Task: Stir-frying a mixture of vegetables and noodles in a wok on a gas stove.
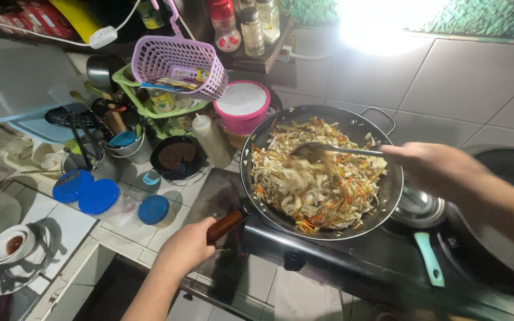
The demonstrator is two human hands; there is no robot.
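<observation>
A black wok (388,196) sits on a gas stove (340,267), full of shredded cabbage, carrot strips and other vegetables (319,178). My left hand (187,248) grips the wok's brown wooden handle (224,226) at its lower left. My right hand (435,166) holds a metal spatula (334,150) whose blade rests in the vegetables near the wok's middle.
Left of the stove the tiled counter holds blue-lidded jars (98,196), a squeeze bottle (210,139), a dark bowl (178,157), a pink tub (243,106), a purple basket (176,65) and a utensil rack (108,119). Another dark pan (507,208) and a teal-handled tool (429,258) lie at the right.
</observation>
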